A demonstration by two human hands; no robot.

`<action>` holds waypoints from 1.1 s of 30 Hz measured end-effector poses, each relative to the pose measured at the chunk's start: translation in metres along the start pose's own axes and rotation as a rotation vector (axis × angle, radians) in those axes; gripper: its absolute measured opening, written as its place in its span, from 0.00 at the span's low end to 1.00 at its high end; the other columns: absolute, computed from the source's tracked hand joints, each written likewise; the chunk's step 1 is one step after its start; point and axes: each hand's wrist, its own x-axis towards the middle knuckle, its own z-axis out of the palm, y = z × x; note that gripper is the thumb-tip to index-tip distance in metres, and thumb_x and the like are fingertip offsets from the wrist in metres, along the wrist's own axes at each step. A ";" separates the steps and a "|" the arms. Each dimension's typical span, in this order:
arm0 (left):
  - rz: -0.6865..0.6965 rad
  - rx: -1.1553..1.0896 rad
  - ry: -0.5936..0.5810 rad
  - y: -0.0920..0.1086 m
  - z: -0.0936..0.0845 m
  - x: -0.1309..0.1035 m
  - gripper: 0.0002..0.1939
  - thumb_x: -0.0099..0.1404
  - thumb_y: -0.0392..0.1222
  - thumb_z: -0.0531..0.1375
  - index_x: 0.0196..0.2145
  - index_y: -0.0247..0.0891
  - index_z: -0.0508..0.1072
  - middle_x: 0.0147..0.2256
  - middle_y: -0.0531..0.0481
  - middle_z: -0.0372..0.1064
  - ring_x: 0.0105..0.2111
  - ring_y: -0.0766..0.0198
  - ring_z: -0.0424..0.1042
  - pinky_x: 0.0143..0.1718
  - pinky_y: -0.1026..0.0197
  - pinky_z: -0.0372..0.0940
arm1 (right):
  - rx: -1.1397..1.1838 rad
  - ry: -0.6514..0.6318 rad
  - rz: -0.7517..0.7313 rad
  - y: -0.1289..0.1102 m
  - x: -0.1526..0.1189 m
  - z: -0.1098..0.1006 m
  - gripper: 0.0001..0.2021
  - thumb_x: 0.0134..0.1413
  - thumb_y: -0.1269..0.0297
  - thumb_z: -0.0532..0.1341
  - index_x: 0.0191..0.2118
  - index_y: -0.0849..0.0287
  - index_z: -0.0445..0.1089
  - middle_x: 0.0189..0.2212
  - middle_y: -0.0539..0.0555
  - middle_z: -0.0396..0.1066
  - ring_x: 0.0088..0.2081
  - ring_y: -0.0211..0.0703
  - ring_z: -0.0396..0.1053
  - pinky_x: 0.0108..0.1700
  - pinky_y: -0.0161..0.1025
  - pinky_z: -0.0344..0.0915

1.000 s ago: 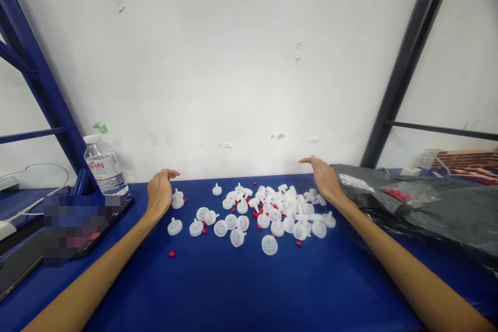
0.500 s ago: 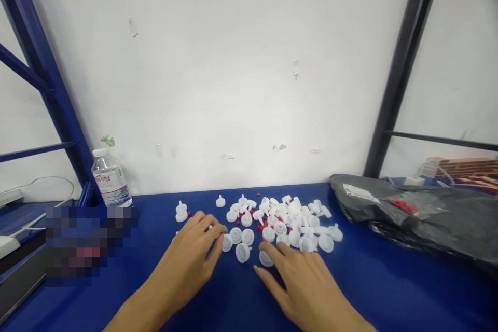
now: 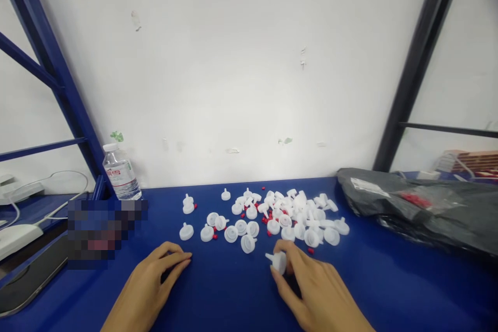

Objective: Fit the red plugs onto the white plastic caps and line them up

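My right hand (image 3: pixel 307 275) pinches a white nozzle cap (image 3: pixel 279 262) between thumb and fingers, just above the blue table; its thin spout points left. My left hand (image 3: pixel 155 275) is closed over the table at the lower left, thumb and fingertips pressed together. Whether anything small is between them is hidden. Beyond my hands spreads a pile of white nozzle caps (image 3: pixel 299 207), with small red tips (image 3: pixel 264 220) scattered among them. Several caps lie apart on the left, such as an upright cap (image 3: pixel 186 232) nearest my left hand. A red tip (image 3: pixel 310 251) lies just beyond my right hand.
A clear water bottle (image 3: pixel 121 174) stands at the back left beside the blue metal frame (image 3: pixel 64 93). A black phone-like slab (image 3: pixel 33 277) lies at the left edge near white cables (image 3: pixel 50 215). At right lies a dark plastic bag (image 3: pixel 392 202). A white wall rises behind.
My left hand has drawn back from the caps, down and left, uncovering several caps and red tips. My right hand has lifted a nozzle cap. The view has shifted slightly.
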 end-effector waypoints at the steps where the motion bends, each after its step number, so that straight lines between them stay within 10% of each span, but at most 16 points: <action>1: 0.004 -0.012 0.015 0.003 0.001 0.001 0.14 0.67 0.53 0.56 0.37 0.52 0.82 0.37 0.51 0.77 0.30 0.59 0.77 0.33 0.63 0.74 | 0.017 -0.010 0.003 -0.001 0.000 -0.002 0.09 0.65 0.60 0.54 0.50 0.45 0.60 0.35 0.49 0.77 0.30 0.51 0.78 0.30 0.42 0.70; 12: 0.147 -0.200 0.006 0.086 0.015 0.038 0.15 0.71 0.45 0.52 0.44 0.52 0.79 0.39 0.49 0.77 0.35 0.59 0.76 0.35 0.60 0.71 | 0.028 -0.102 0.029 0.002 -0.003 -0.003 0.10 0.65 0.59 0.57 0.50 0.45 0.62 0.45 0.50 0.74 0.38 0.50 0.77 0.38 0.45 0.73; 16: -0.001 -0.400 -0.078 0.109 0.025 0.041 0.11 0.68 0.49 0.57 0.40 0.49 0.79 0.35 0.49 0.78 0.30 0.59 0.75 0.33 0.59 0.71 | 0.027 -0.084 0.005 0.005 -0.004 0.000 0.12 0.64 0.61 0.59 0.52 0.44 0.65 0.49 0.51 0.73 0.44 0.51 0.77 0.42 0.46 0.74; 23: -0.336 -0.741 -0.304 0.119 0.039 0.011 0.19 0.65 0.56 0.59 0.37 0.37 0.78 0.33 0.45 0.77 0.33 0.59 0.76 0.28 0.64 0.66 | 0.170 -0.071 -0.022 0.006 -0.006 -0.001 0.15 0.64 0.66 0.60 0.54 0.48 0.68 0.49 0.52 0.74 0.50 0.47 0.74 0.53 0.42 0.70; 33: -0.405 -0.776 -0.286 0.117 0.039 0.002 0.15 0.62 0.52 0.63 0.36 0.37 0.79 0.32 0.47 0.77 0.30 0.61 0.74 0.34 0.64 0.67 | 0.278 -0.153 0.039 0.009 -0.012 -0.001 0.20 0.63 0.68 0.61 0.57 0.43 0.62 0.52 0.48 0.72 0.51 0.44 0.72 0.53 0.41 0.69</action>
